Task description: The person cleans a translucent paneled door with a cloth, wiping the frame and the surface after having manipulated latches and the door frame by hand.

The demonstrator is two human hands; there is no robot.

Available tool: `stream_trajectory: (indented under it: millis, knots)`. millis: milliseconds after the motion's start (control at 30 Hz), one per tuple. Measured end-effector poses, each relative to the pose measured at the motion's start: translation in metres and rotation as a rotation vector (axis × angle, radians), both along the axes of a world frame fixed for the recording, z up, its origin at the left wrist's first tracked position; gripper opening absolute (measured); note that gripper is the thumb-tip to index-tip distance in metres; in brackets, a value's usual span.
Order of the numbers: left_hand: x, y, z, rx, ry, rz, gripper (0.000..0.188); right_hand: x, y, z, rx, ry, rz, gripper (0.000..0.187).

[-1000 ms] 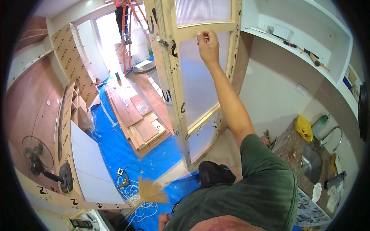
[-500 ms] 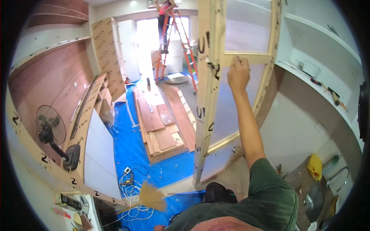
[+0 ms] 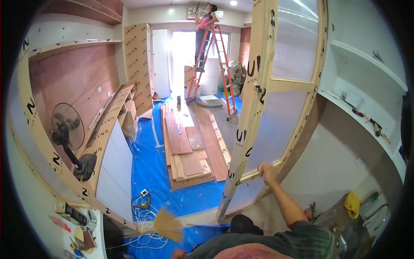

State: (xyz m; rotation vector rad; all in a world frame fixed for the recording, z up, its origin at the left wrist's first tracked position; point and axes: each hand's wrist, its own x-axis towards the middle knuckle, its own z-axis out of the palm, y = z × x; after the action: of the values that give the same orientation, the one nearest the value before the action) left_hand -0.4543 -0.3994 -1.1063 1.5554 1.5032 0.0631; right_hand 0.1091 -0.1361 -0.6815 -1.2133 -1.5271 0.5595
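Note:
A tall framed door (image 3: pixel 267 121) with translucent ribbed panels stands ajar in front of me. My right hand (image 3: pixel 267 172) is at the door's lower crossbar (image 3: pixel 253 175), its fingers closed against the wood. Whatever they may pinch is too small to make out. Only a bit of my left hand (image 3: pixel 178 254) shows at the lower edge, its fingers hidden. Close to it is a straw broom (image 3: pixel 168 225), lying over a coiled white cable (image 3: pixel 148 216).
Stacked boards (image 3: pixel 189 159) lie on blue sheeting (image 3: pixel 146 172). Beyond them, another person (image 3: pixel 202 34) stands on an orange stepladder (image 3: pixel 227 86). A fan (image 3: pixel 69 134) stands on the left counter. Tools (image 3: pixel 376 128) rest on the right shelf (image 3: pixel 345 105). A yellow bag (image 3: pixel 352 205) sits near a sink.
My right hand has gone down the door, from the upper crossbar to the lower one. The view has tilted up, showing more of the person on the ladder. A bit more of my left hand shows.

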Motion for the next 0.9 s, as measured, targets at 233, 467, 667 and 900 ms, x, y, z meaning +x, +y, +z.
stream_trajectory:
  millis: [233, 467, 667, 900]
  knots:
    - [0.021, 0.016, -0.023, 0.007, -0.01, -0.29, 0.024, 0.056, -0.186, -0.258, -0.816, -0.526, -0.185, 0.031]
    - [0.031, 0.068, 0.008, -0.051, -0.085, -0.395, 0.024, 0.075, -0.332, -0.328, -1.281, -0.482, -0.106, 0.03]
    - [0.07, 0.113, 0.018, -0.155, -0.092, -0.573, 0.025, 0.048, -0.396, -0.365, -0.958, -0.529, -0.435, 0.035]
    - [0.142, 0.149, 0.04, -0.032, -0.016, -1.087, 0.026, 0.01, -0.501, -0.384, -1.059, 0.2, -0.553, 0.017]
